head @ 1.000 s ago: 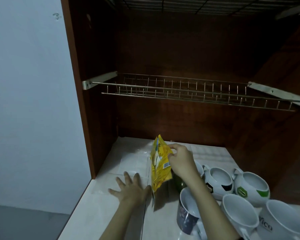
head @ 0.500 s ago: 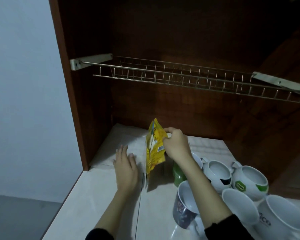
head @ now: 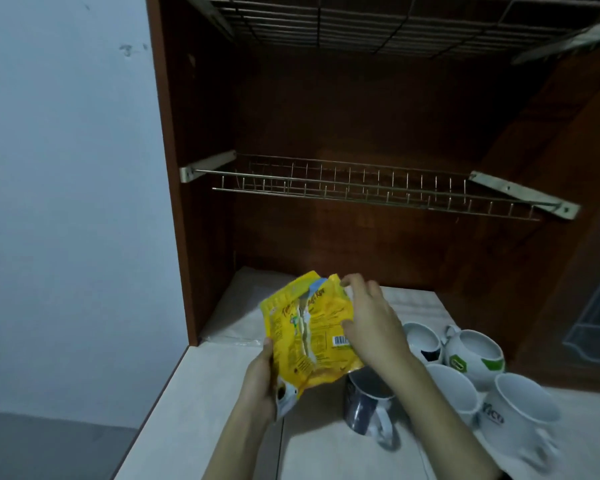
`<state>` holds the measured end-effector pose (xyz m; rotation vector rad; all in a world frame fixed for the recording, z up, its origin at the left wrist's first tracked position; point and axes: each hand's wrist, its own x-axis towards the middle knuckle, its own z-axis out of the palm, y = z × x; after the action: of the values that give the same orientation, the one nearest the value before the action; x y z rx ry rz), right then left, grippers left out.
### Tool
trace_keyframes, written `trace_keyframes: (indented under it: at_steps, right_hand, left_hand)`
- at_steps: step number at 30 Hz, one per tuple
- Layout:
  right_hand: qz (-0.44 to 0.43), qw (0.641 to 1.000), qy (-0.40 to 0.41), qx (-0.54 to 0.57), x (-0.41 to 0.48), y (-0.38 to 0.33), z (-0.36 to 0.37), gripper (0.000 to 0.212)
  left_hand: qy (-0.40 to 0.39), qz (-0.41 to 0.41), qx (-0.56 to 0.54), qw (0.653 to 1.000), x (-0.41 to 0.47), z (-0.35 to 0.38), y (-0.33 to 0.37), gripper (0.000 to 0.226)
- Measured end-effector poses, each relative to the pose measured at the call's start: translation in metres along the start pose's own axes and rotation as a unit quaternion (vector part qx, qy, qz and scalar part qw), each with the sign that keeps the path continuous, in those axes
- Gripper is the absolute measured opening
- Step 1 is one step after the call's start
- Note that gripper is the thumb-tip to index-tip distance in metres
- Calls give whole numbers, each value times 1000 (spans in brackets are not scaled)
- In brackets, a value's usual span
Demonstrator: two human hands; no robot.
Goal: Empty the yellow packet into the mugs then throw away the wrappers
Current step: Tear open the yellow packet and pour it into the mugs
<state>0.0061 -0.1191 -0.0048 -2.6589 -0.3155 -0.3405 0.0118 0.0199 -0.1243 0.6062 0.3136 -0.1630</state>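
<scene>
A yellow packet [head: 309,329] with a barcode is held up over the counter, flat side towards me. My left hand [head: 261,382] grips its lower left edge. My right hand [head: 369,322] holds its upper right edge, fingers curled at the top corner. Just below and right of the packet stands a dark blue mug [head: 362,401] with a white handle. Several white mugs cluster to the right: one with a dark mark [head: 421,342], one with green marks [head: 473,353], a plain one [head: 452,388] and a lettered one [head: 520,412].
The pale counter [head: 201,407] runs under an open brown cabinet [head: 361,116] holding a wire dish rack [head: 371,187]. A clear plastic sheet [head: 234,323] lies at the cabinet's base. A blue-grey wall [head: 66,202] is on the left.
My left hand has lifted off the counter and taken hold of the packet's lower edge. The packet has turned from edge-on to face me. The camera tilted upward.
</scene>
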Motion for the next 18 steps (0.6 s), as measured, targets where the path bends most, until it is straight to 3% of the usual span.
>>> trace_keyframes:
  at_steps: [2, 4, 8, 12, 15, 18]
  right_hand:
    - [-67, 989, -28, -132, -4, -13, -3, 46]
    - [-96, 977, -69, -175, -4, -28, -4, 37]
    - [-43, 991, -54, -113, -4, -49, -1, 25]
    - [-1, 994, -72, -85, -2, -56, 14, 17]
    - [40, 995, -93, -17, 2, -54, 22, 35]
    - [79, 987, -129, 45, 5, -54, 29, 31]
  left_hand:
    - [-3, 2, 14, 1000, -13, 0, 0, 53]
    - [-17, -3, 21, 1000, -23, 1, 1, 52]
    - [1, 8, 30, 1000, -39, 1, 0, 46]
    - [44, 43, 61, 996, -33, -12, 2, 54]
    - [55, 60, 87, 993, -37, -16, 5, 50]
    - [58, 74, 99, 991, -40, -18, 7, 48]
